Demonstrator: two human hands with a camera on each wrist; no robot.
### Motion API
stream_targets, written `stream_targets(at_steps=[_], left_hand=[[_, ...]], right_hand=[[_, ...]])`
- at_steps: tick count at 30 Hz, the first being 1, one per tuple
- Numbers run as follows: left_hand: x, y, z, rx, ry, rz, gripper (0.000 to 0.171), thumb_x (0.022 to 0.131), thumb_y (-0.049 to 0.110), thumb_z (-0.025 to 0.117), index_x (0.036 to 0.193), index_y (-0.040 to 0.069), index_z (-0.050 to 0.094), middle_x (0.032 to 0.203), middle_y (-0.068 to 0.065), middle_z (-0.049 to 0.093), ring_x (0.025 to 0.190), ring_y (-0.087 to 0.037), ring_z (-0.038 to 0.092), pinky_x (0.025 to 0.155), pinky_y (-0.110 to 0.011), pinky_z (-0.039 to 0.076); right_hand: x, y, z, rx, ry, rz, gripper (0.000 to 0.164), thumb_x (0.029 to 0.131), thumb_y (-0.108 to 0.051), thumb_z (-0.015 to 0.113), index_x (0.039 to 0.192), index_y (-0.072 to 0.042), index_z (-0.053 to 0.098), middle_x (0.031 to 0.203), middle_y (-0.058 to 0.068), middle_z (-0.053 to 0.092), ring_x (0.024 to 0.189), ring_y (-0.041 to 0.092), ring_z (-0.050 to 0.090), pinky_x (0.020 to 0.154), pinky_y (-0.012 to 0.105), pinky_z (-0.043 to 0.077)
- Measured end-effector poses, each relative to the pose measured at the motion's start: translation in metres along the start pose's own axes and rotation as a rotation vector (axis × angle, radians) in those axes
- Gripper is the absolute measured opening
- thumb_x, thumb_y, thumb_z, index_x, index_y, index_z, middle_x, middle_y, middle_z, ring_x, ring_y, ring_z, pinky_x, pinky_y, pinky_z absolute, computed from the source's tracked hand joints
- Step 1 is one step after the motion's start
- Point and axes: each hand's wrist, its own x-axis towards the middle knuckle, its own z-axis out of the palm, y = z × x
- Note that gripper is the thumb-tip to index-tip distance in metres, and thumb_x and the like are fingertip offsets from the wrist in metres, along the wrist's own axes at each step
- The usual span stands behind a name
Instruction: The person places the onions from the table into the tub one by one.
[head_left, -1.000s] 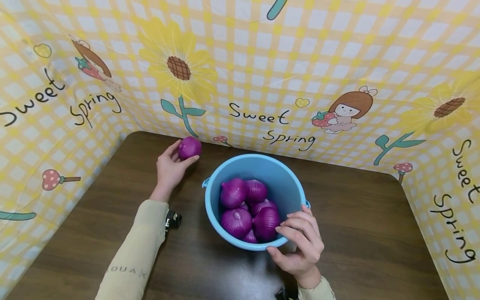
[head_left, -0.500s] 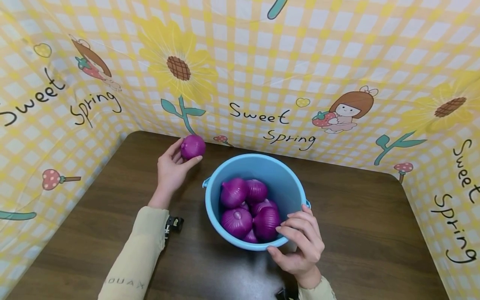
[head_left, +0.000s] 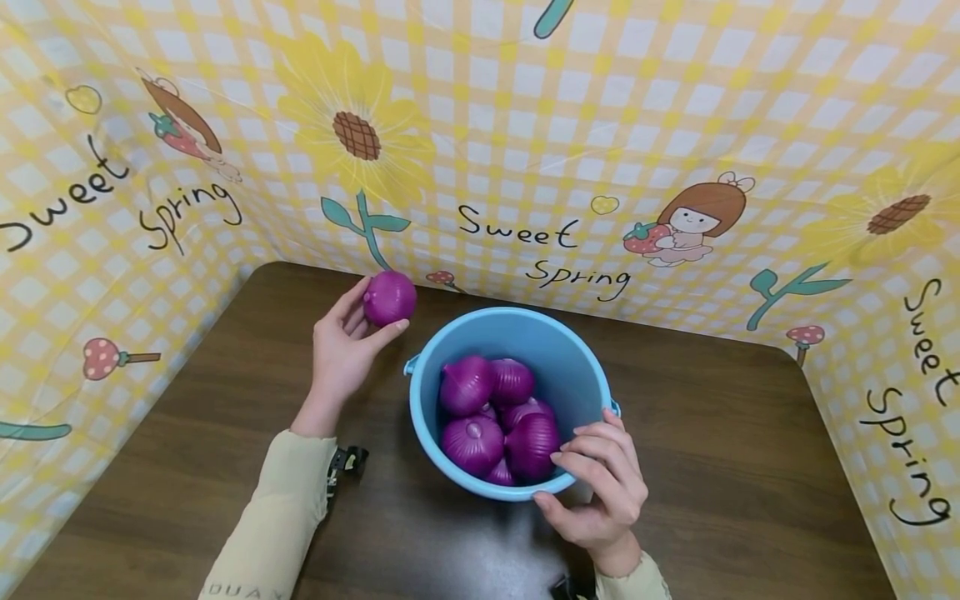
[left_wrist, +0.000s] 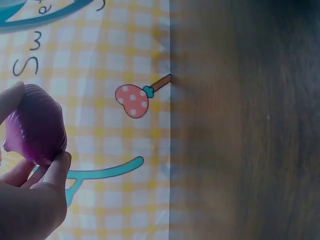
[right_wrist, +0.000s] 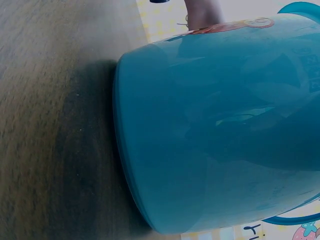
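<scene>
My left hand (head_left: pixel 341 354) holds a purple onion (head_left: pixel 390 298) between thumb and fingers, to the left of and behind the blue bucket (head_left: pixel 585 358). In the left wrist view the same onion (left_wrist: pixel 36 125) shows its ribbed skin, with fingertips on two sides of it. Several more purple onions (head_left: pixel 472 446) lie heaped inside the bucket. At the bucket's front right, my right hand (head_left: pixel 607 487) grips the rim, thumb outside and fingers reaching over the inside. The right wrist view is mostly filled by the bucket's outer wall (right_wrist: pixel 210 130), and the right hand is hidden there.
The bucket stands upright on a dark brown wooden table (head_left: pixel 720 467). A yellow checked cloth (head_left: pixel 487 150) with printed flowers and lettering rises behind the table and along both sides. Small handle lugs (head_left: pixel 411 365) stick out from the bucket's rim.
My left hand has shifted slightly right with the onion, which looks larger, nearer the head camera. The left sleeve has drawn back a little. The right hand and bucket have stayed put.
</scene>
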Motion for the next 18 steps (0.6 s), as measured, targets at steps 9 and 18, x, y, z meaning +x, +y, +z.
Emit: stream_targets(at_steps=[9, 18], left_hand=[[-0.009, 0.006, 0.004, -0.016, -0.011, 0.013, 0.075, 0.083, 0.012, 0.087, 0.149, 0.009, 0.052, 0.147, -0.011, 0.054, 0.132, -0.026, 0.054, 0.104, -0.039, 0.045], [-0.019, 0.017, 0.005, -0.072, 0.003, 0.065, 0.074, 0.083, 0.005, 0.085, 0.149, 0.007, 0.052, 0.148, -0.010, 0.054, 0.133, -0.026, 0.053, 0.104, -0.035, 0.045]], right_hand=[[0.000, 0.001, 0.000, 0.001, 0.008, -0.004, 0.046, 0.086, -0.040, 0.081, 0.070, 0.001, 0.070, 0.069, 0.015, 0.063, 0.069, 0.036, 0.057, 0.101, 0.051, 0.047], [-0.002, 0.001, -0.001, -0.001, -0.002, 0.003, 0.046, 0.086, -0.041, 0.081, 0.071, 0.001, 0.070, 0.069, 0.015, 0.063, 0.071, 0.035, 0.059, 0.101, 0.051, 0.047]])
